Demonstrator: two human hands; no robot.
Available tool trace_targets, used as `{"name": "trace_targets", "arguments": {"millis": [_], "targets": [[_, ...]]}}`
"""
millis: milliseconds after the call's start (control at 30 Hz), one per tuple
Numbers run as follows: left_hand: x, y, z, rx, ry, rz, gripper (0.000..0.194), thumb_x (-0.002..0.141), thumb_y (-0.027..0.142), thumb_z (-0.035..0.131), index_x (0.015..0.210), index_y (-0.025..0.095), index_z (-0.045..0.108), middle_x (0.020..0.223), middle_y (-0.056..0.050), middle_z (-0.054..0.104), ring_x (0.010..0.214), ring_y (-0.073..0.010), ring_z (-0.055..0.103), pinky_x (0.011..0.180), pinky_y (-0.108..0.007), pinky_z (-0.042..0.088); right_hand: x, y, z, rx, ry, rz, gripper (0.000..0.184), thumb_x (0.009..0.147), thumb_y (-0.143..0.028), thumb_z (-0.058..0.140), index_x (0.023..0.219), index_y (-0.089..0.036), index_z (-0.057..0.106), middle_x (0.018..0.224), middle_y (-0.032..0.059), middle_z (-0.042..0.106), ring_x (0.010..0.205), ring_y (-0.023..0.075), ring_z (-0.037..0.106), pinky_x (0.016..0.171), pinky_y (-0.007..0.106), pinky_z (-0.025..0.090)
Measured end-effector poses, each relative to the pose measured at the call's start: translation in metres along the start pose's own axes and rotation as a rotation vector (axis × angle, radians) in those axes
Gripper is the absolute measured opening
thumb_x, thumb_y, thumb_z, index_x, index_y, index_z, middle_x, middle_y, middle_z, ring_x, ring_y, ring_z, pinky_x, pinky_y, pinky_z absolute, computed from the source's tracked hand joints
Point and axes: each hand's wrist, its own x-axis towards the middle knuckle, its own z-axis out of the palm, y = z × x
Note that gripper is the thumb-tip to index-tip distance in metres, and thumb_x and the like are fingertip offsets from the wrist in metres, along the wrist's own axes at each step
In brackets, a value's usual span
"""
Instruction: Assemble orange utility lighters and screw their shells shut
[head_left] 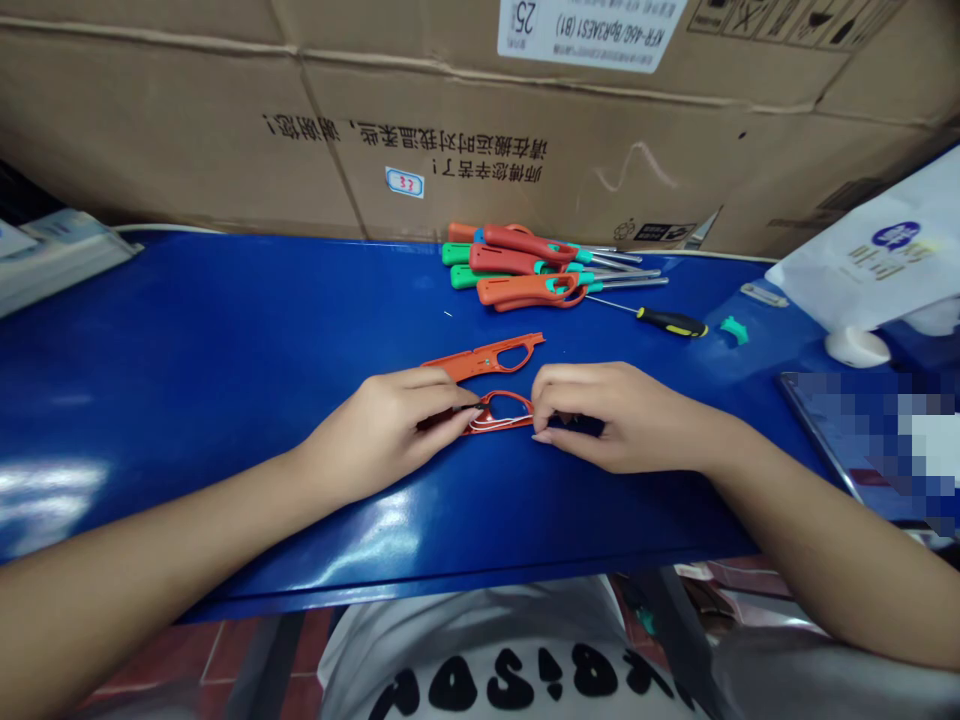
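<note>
An orange plastic lighter shell half (501, 412) with thin wires inside lies on the blue table (225, 360) between my hands. My left hand (390, 425) pinches its left end, fingers closed on it. My right hand (607, 412) grips its right end, fingers curled over it. A second orange shell half (487, 357) lies flat just behind, touching neither hand.
A pile of orange and green long-nosed lighters (525, 268) lies at the back centre. A black and yellow screwdriver (660, 320) and a small green part (735, 330) lie to the right. Cardboard boxes (300, 120) stand behind. A white bag (877, 260) and a blurred tray are at the right.
</note>
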Motion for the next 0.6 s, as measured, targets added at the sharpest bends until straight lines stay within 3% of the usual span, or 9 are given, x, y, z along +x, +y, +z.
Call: {"name": "trace_targets", "arguments": {"millis": [200,400,600], "targets": [[-0.0003,-0.0007,-0.0002,0.002,0.005,-0.011,0.015,0.1,0.021,0.061,0.104,0.017,0.074,0.099,-0.006,0.077,0.087,-0.0162,0.073,0.078,-0.025,0.056,-0.0031,0.0024,-0.0054,0.065,-0.092,-0.051,0.014,0.093,-0.013,0.058,0.098,-0.022,0.068,0.096,0.0039,0.067,0.095,0.018,0.062,0.084,0.031,0.049],[-0.0006,0.0001,-0.0011,-0.022,-0.002,-0.032,0.014,0.098,0.021,0.063,0.103,0.017,0.075,0.099,-0.006,0.076,0.087,-0.0161,0.073,0.079,-0.025,0.057,-0.0042,0.0018,-0.0039,0.142,-0.035,-0.017,0.025,0.096,-0.012,0.052,0.112,-0.022,0.068,0.109,0.0061,0.065,0.097,0.0163,0.063,0.087,0.031,0.051],[0.0009,0.0009,-0.0023,-0.036,-0.011,-0.035,0.013,0.097,0.021,0.065,0.101,0.016,0.076,0.096,-0.006,0.076,0.085,-0.0162,0.073,0.077,-0.024,0.057,0.0022,0.0078,0.0035,0.11,0.131,0.144,0.01,0.094,-0.021,0.063,0.102,-0.02,0.069,0.092,0.0028,0.062,0.073,0.0131,0.057,0.066,0.027,0.047]]}}
